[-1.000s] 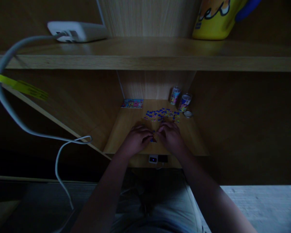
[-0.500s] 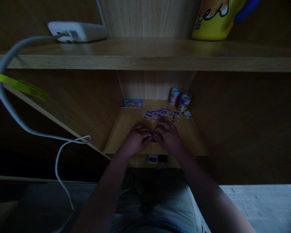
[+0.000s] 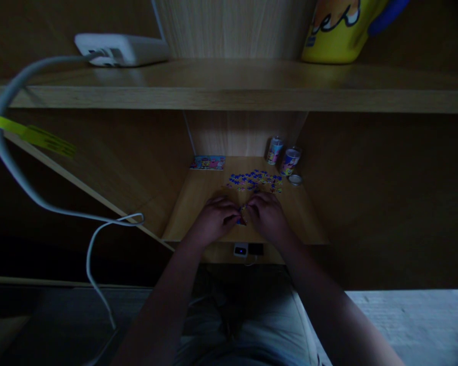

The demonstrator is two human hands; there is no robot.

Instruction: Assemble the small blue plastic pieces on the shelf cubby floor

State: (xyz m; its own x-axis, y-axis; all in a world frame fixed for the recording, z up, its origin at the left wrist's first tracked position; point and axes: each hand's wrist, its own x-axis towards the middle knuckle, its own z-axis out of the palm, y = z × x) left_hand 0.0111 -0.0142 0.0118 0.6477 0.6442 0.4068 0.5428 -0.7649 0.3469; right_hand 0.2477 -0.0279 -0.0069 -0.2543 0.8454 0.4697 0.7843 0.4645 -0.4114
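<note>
Pretty dark shot, so bear with me. Nearest the camera are the person's lap and two bare forearms reaching away over the desk (image 3: 198, 201). A small gadget with a lit dot (image 3: 240, 249) sits on the desk's near edge.

Just past it, the left hand (image 3: 213, 218) and right hand (image 3: 266, 216) are knuckle to knuckle in the middle of the desk. The fingers are curled right in, and both sets of fingertips are pinched on a small puzzle piece (image 3: 242, 219) in the gap between them. It's too dim to see the piece's shape or whether there's more than one.

A bit farther back is a scatter of loose puzzle pieces (image 3: 256, 179), mostly blue. Far left of that lies a flat picture card (image 3: 208, 162). Far right stand two little tins (image 3: 283, 155) with a round lid (image 3: 295, 179) just beside them.

On the upper shelf (image 3: 229, 84) there's a white power block (image 3: 122, 49) on the left with a cable (image 3: 7, 152) looping down, and a yellow tub (image 3: 339, 30) on the right.
</note>
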